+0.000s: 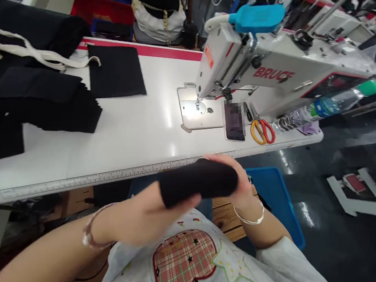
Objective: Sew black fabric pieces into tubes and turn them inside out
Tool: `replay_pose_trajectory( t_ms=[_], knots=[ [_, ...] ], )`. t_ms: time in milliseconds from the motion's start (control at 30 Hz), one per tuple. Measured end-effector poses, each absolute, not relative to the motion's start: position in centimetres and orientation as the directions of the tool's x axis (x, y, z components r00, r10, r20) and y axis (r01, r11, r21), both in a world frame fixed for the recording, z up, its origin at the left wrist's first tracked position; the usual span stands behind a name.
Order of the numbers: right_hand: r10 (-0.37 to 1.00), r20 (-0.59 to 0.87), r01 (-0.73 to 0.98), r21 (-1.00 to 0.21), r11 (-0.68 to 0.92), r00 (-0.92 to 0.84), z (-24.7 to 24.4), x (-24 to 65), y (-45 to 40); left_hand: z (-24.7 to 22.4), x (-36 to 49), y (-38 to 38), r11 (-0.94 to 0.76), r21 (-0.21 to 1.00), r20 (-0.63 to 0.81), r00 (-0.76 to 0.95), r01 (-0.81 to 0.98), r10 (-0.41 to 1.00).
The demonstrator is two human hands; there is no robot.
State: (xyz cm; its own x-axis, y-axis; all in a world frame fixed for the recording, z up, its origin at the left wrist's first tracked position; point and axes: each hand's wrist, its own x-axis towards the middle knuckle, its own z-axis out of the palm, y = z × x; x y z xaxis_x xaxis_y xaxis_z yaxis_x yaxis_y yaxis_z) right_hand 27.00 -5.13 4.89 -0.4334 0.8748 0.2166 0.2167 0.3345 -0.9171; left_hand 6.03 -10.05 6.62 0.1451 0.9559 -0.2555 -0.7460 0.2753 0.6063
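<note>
A folded piece of black fabric (197, 181) is held between my two hands, above my lap and just off the table's front edge. My left hand (142, 216), somewhat blurred, grips its left end with the thumb side along the lower edge. Around its right end my right hand (238, 176) is closed. On the white table (135, 136) lie a flat black square piece (115, 70) and, to the left, a stack of black cut pieces (48, 97). The sewing machine (266, 65) stands at the right rear, its needle area over a metal plate (192, 114).
A phone (234, 122), scissors with orange and red handles (263, 131) and a plastic bottle (325, 106) lie beside the machine. White straps (34, 51) rest on black fabric at the back left. A ruler strip (96, 177) runs along the front edge. A blue bin (276, 203) stands below right.
</note>
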Motion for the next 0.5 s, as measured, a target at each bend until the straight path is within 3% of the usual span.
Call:
replay_pose_trajectory(
  t_ms=[100, 233, 500],
  knots=[
    [0.814, 0.341, 0.197, -0.859, 0.473, -0.47, 3.4, 26.8, -3.6, 7.1, 6.8, -8.4, 0.397, 0.482, -0.258, 0.306, -0.781, 0.916],
    [0.76, 0.333, 0.154, -0.858, 0.49, -0.559, 2.5, 26.6, -1.3, 6.4, 8.3, -6.7, 0.357, 0.365, -0.285, 0.262, -0.86, 0.922],
    [0.758, 0.188, 0.068, -0.954, 0.292, -0.625, 1.4, 25.7, 1.0, 6.6, 8.7, -5.2, 0.286, 0.419, -0.32, 0.155, -0.862, 0.935]
  ],
)
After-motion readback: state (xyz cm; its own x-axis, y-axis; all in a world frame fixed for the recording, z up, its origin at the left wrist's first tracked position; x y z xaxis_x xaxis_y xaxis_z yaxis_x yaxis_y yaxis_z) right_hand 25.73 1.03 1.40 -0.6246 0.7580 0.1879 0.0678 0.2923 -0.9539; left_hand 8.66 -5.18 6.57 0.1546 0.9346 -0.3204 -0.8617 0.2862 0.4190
